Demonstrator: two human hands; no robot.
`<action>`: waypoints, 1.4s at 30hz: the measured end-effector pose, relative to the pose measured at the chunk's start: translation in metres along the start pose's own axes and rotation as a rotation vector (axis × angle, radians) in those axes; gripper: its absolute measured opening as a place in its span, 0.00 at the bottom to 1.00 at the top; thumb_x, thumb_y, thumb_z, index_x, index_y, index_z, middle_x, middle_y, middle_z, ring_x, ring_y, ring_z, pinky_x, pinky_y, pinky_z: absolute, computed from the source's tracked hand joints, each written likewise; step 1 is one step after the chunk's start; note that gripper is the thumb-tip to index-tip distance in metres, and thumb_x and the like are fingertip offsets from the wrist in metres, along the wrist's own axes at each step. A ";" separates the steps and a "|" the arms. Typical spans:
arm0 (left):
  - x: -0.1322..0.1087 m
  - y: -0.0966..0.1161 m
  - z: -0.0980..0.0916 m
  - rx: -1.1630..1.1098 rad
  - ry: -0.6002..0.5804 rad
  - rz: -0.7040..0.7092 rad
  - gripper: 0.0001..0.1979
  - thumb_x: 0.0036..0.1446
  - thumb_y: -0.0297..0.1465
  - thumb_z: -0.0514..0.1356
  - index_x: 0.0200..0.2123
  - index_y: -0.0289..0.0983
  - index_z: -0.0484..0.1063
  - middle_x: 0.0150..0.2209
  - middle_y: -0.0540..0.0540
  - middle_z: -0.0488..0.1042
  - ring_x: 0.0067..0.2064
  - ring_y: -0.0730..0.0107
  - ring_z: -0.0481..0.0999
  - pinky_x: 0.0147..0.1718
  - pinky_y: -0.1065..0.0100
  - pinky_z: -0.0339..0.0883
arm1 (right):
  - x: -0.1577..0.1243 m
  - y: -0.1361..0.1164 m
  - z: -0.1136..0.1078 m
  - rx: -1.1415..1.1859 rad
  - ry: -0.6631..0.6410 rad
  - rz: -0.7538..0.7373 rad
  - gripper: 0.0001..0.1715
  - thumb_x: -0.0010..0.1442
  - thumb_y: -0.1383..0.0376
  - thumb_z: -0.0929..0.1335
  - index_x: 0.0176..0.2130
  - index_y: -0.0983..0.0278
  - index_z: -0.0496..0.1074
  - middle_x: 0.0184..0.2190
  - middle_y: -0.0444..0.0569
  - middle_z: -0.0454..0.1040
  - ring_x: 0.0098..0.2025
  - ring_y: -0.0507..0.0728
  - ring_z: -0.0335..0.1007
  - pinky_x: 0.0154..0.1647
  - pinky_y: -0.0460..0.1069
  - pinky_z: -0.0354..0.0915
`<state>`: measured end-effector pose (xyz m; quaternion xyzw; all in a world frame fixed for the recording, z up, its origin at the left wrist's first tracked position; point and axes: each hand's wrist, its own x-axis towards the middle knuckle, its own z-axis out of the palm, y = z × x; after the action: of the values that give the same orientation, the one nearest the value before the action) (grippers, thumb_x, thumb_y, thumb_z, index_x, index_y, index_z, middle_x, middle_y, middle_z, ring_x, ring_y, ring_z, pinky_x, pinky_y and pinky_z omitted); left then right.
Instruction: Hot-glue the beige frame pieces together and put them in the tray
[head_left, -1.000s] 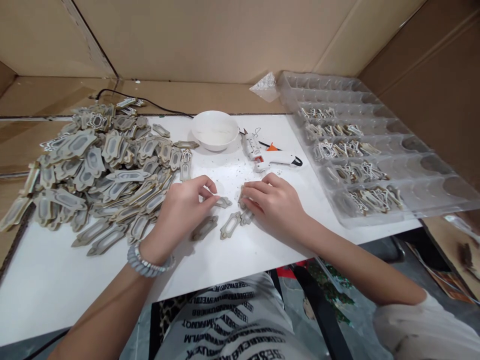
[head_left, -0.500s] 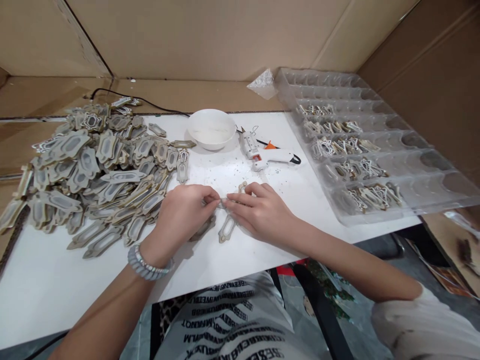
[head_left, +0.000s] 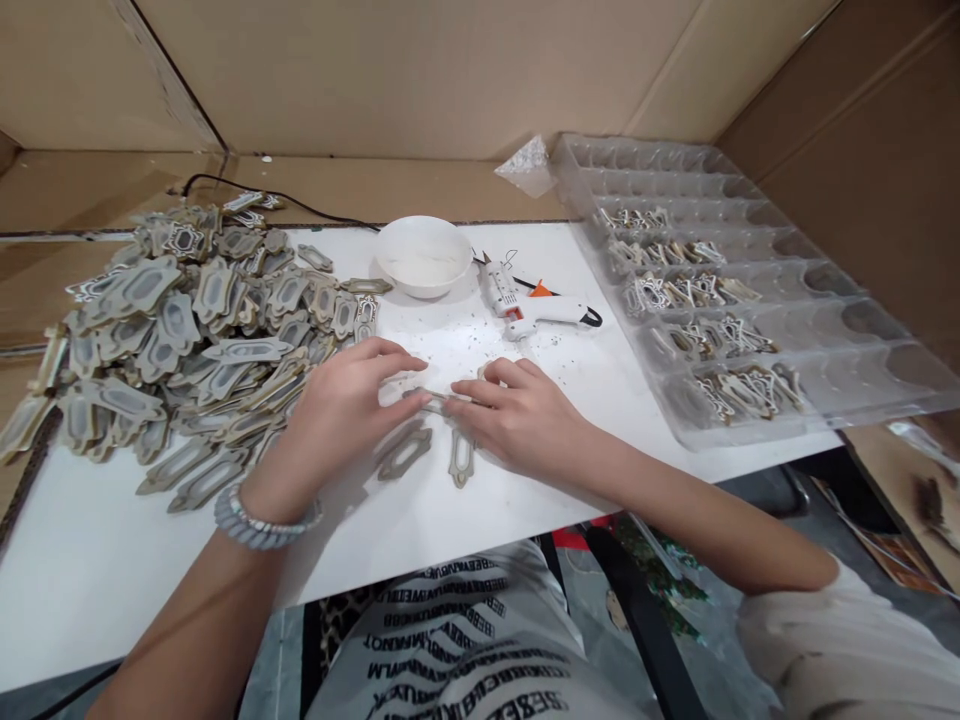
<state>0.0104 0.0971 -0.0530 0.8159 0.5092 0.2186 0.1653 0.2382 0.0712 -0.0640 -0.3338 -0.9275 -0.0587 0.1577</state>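
Observation:
My left hand [head_left: 337, 410] hovers over the white table [head_left: 112, 560] with fingers stretched and apart, beside the big heap of flat grey-beige ornate frame pieces [head_left: 187, 330]. My right hand [head_left: 517, 415] lies to its right, its fingers pinched on one thin flat frame piece [head_left: 431, 400] between the two hands. Two more frame pieces lie on the table just below: one [head_left: 405, 452] under my left hand, another [head_left: 461, 458] by my right palm.
A white bowl [head_left: 424, 255] and a white glue gun [head_left: 536, 310] with black cord sit behind the hands. A clear plastic compartment tray [head_left: 847, 375] holding finished pieces stands at the right. Cardboard walls [head_left: 450, 70] enclose the table. Small scraps speckle the table's centre.
My left hand has let go of the piece it pinched with the right, opening and drifting left. The lower loose pieces have shifted slightly.

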 end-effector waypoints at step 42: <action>0.014 0.054 -0.042 0.005 0.515 0.300 0.07 0.61 0.37 0.63 0.38 0.42 0.79 0.28 0.50 0.79 0.28 0.70 0.76 0.33 0.68 0.71 | 0.023 0.048 -0.054 1.073 0.626 0.806 0.20 0.59 0.56 0.67 0.50 0.58 0.66 0.22 0.38 0.59 0.24 0.54 0.59 0.28 0.51 0.60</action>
<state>0.0347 0.0884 0.0124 0.8001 0.4086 0.4391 -0.0056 0.2659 0.1106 -0.0054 -0.4932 -0.5458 0.3728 0.5655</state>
